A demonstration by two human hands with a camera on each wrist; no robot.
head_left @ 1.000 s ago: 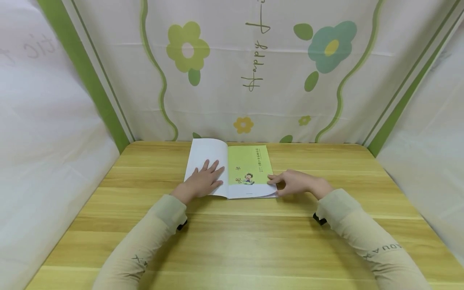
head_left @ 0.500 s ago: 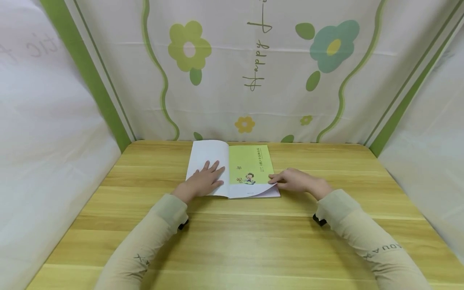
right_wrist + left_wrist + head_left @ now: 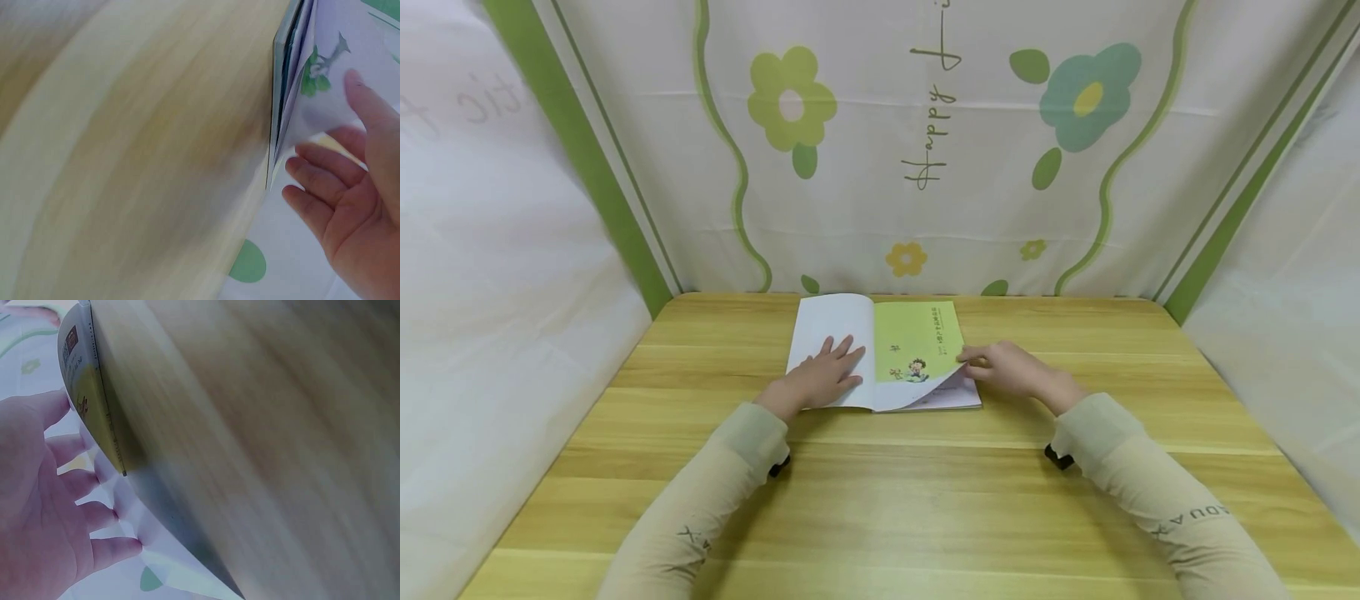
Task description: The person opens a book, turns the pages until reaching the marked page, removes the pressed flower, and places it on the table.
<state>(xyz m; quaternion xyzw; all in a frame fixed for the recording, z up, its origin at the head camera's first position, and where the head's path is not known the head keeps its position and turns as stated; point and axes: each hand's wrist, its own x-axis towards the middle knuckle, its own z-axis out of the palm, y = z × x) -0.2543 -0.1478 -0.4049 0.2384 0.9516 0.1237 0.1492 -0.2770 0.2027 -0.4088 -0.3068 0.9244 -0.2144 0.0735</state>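
An open book lies near the far edge of the table, with a white left page (image 3: 831,321) and a green page (image 3: 913,329) on the right that bears a small cartoon figure. My left hand (image 3: 816,381) rests on the white page, fingers spread. At the green page's near right corner, my right hand (image 3: 1009,369) pinches the page and holds it raised in a curl. Part of a printed page (image 3: 951,396) shows beneath. In the right wrist view, the thumb (image 3: 365,100) presses on the lifted page's underside, where a green drawing shows; the index finger is partly hidden behind it.
The book lies on a wood-grain table (image 3: 880,500). A white cloth wall (image 3: 865,200) with printed flowers rises right behind the far edge, and more white cloth hangs on the left and right sides.
The green page's near right corner has risen and curled upward with my right hand, baring more of the page below. My left hand stays in place on the white page.
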